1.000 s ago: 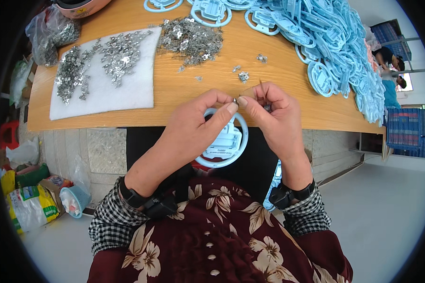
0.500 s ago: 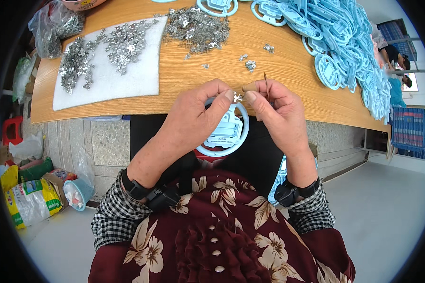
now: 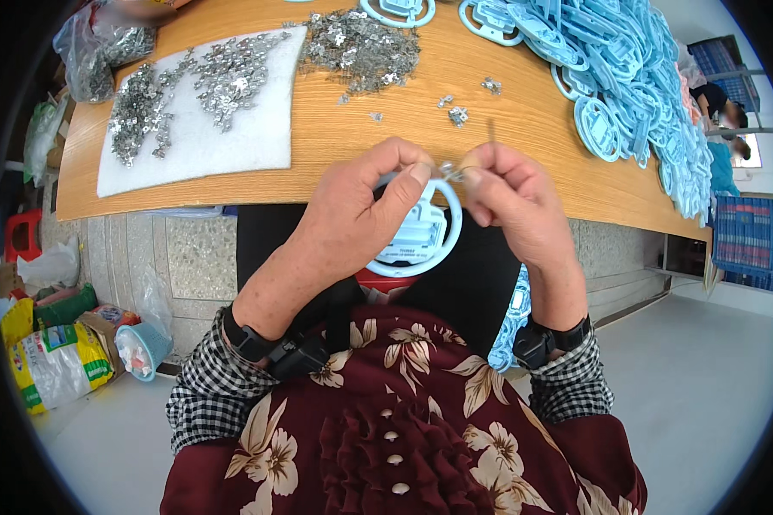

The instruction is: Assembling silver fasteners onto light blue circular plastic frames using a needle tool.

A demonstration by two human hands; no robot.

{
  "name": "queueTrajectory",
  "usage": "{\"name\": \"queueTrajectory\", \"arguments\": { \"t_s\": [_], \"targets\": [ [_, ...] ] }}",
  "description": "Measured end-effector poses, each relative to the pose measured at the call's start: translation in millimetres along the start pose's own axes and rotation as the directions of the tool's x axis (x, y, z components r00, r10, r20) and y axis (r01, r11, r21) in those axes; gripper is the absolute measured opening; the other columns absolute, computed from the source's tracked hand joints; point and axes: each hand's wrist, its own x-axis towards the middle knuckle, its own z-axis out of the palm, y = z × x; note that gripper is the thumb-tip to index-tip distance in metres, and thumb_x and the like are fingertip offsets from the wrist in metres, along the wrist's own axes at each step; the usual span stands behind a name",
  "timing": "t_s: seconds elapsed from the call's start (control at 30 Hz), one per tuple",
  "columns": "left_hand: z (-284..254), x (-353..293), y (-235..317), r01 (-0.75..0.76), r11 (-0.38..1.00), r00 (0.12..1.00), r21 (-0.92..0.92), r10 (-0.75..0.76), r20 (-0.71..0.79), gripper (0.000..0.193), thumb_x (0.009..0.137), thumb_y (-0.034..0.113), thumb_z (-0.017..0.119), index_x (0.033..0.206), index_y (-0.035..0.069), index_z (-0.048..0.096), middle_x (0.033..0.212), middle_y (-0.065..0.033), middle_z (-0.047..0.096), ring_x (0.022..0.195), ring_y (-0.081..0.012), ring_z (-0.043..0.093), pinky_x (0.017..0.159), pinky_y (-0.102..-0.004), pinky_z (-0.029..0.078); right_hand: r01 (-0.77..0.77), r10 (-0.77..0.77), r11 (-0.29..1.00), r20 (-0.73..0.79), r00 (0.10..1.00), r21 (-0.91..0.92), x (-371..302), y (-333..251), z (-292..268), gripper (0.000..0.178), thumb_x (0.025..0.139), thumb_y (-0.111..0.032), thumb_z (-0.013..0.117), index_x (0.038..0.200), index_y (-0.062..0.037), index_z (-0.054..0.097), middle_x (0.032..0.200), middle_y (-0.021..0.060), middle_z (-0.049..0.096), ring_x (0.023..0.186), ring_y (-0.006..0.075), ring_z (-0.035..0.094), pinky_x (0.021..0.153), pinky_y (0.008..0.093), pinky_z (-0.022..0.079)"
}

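My left hand [image 3: 356, 202] is closed on the top edge of a light blue plastic ring-shaped part [image 3: 419, 233] with a moulded centre, held just past the table's near edge, above my lap. Against the part's top, between the fingertips of both hands, are small shiny metal clips [image 3: 449, 171]; how they sit on the plastic is too small to tell. My right hand [image 3: 520, 197] is closed around a thin dark pointed tool [image 3: 491, 131], blurred by motion, its tip sticking up past the fingers. Several loose metal clips [image 3: 459, 116] lie on the table beyond my hands.
A white foam sheet [image 3: 258, 150] with heaps of metal clips lies on the wooden table at left. Another clip pile [image 3: 361, 47] is beside it. Blue ring parts [image 3: 614, 86] are heaped at right. A plastic bag [image 3: 86, 64] stands far left. Two people are visible far right.
The blue part has shifted slightly right and up and tilted. My right hand has moved a little right, and its tool now points more upright and is blurred.
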Motion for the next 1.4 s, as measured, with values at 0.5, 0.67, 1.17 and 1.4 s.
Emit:
{"name": "queueTrajectory", "arguments": {
  "t_s": [0.5, 0.67, 1.17, 1.4],
  "targets": [
    [-12.0, 5.8, 7.4, 0.125, 0.949, 0.991, -0.289, -0.109, 0.071, 0.034, 0.100, 0.012, 0.052, 0.133, 0.002, 0.050, 0.118, -0.0043, 0.062, 0.106, -0.0098, 0.059, 0.090, -0.0249, 0.049, 0.086, -0.083, 0.996, 0.081, 0.993, -0.037, -14.2, 19.4, -12.4, 0.014, 0.097, -0.016, 0.062, 0.098, -0.0023, 0.064, 0.087, -0.0044, 0.058, 0.078, 0.0050, 0.049, 0.071, 0.0229, 0.040],
    [-15.7, 9.0, 7.0, 0.228, 0.955, 0.964, -0.189, -0.194, 0.181, 0.042, 0.095, 0.006, 0.060, 0.135, 0.000, 0.047, 0.115, -0.0065, 0.064, 0.103, -0.0115, 0.063, 0.089, -0.0274, 0.053, 0.066, -0.060, 0.996, 0.087, 0.994, -0.065, -15.9, 9.7, -14.7, 0.015, 0.097, -0.017, 0.063, 0.098, -0.0012, 0.064, 0.089, -0.0033, 0.060, 0.082, 0.0064, 0.052, 0.074, 0.0243, 0.043],
    [-23.1, 16.2, 11.5, 0.244, 0.956, 0.954, -0.163, -0.206, 0.218, 0.046, 0.094, 0.016, 0.070, 0.133, 0.002, 0.049, 0.113, -0.0042, 0.065, 0.101, -0.0103, 0.064, 0.086, -0.0265, 0.054, 0.082, -0.061, 0.988, 0.158, 0.986, -0.134, -19.2, 14.8, -17.2, 0.013, 0.095, -0.016, 0.065, 0.097, -0.0028, 0.064, 0.083, -0.0067, 0.056, 0.075, 0.0027, 0.047, 0.066, 0.0210, 0.038],
    [-14.1, 5.0, -0.7, 0.340, 0.869, 0.940, -0.358, -0.311, 0.138, 0.046, 0.092, 0.011, 0.071, 0.131, 0.002, 0.050, 0.108, -0.0036, 0.066, 0.096, -0.0104, 0.065, 0.081, -0.0265, 0.055, 0.084, -0.082, 0.996, 0.098, 0.992, -0.014, -24.2, 30.5, -18.1, 0.012, 0.095, -0.014, 0.065, 0.092, -0.0028, 0.062, 0.080, -0.0082, 0.051, 0.071, 0.0019, 0.042, 0.063, 0.0202, 0.035]
  ]
}}
